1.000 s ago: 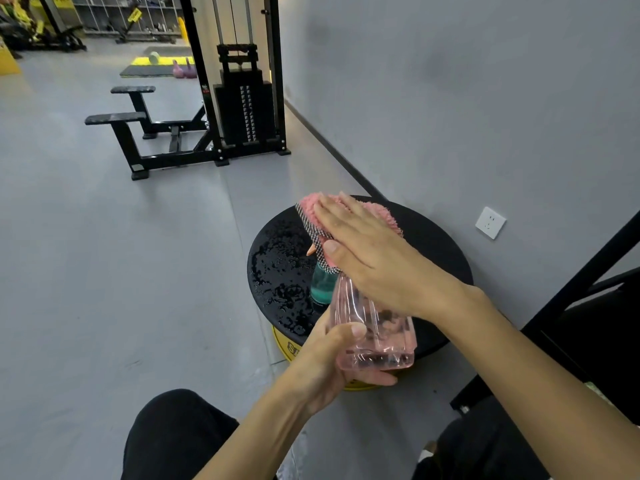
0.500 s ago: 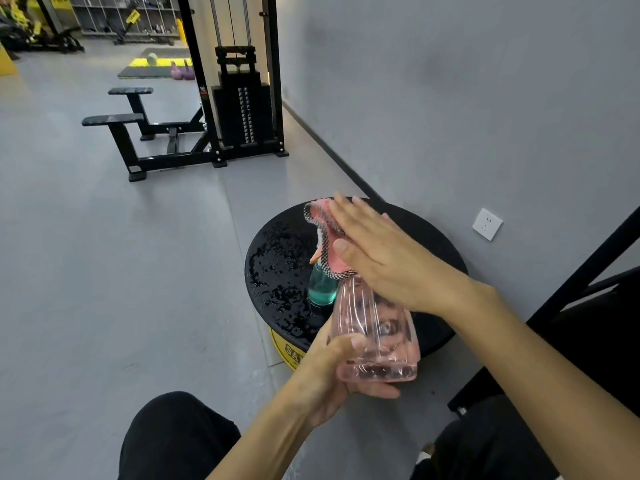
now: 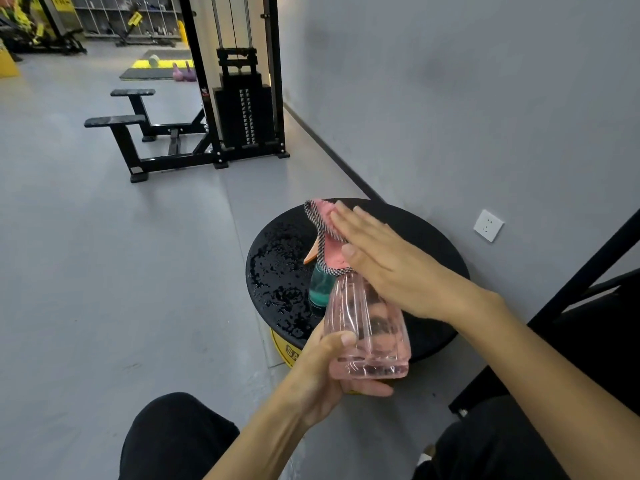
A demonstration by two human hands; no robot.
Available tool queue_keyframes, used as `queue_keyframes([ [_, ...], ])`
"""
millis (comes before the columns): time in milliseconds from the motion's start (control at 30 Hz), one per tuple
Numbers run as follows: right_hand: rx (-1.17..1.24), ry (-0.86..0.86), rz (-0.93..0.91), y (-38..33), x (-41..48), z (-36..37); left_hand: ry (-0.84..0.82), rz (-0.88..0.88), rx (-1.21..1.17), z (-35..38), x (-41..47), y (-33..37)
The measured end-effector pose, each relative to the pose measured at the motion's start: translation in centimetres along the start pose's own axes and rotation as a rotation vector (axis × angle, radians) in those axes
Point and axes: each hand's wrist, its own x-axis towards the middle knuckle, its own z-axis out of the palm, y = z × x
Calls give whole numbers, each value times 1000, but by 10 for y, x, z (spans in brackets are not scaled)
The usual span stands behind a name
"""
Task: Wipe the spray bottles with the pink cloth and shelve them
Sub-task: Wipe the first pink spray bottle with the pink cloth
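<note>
Left hand (image 3: 325, 372) grips the pink spray bottle (image 3: 370, 327) at its base, thumb across the front face and fingers curled underneath. Bottle is held off the surface, roughly upright. Right hand (image 3: 391, 268) is flat, fingers straight and together, pressing the pink cloth (image 3: 329, 244) onto the bottle's top and shoulder; it isn't curled round anything. Cloth hides the spray head, and I see a checkered hem along its left edge. An orange trigger (image 3: 311, 254) pokes out under that hem; I can't tell which bottle it belongs to. Just beyond the held bottle, partly hidden by it, a teal bottle (image 3: 320, 287) stands on the round black platform (image 3: 415, 230). Platform top left of the grip is beaded with water. Yellow base (image 3: 282, 348) shows under the platform, just beside the left hand. Wall socket (image 3: 488, 225) sits well right of the grip. Cable weight machine (image 3: 242, 109) stands far beyond, up-left.
</note>
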Motion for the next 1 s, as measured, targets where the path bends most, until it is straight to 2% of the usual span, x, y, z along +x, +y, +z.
queue_keyframes([
  [133,10,-37,-29,-8,-17,8,17,17,-10,-3,0,3],
  [367,55,72,66,3,-2,0,-20,20,6,4,-1,2],
  [533,19,9,-26,-12,-17,10,43,-7,-2,-4,-1,1],
  [700,-11,-5,47,-12,-1,8,56,-6,-2,1,2,1],
  [867,-9,120,85,-21,9,5,37,14,25,3,3,1],
  [1000,-122,222,79,-33,4,12,49,16,16,2,3,-3],
])
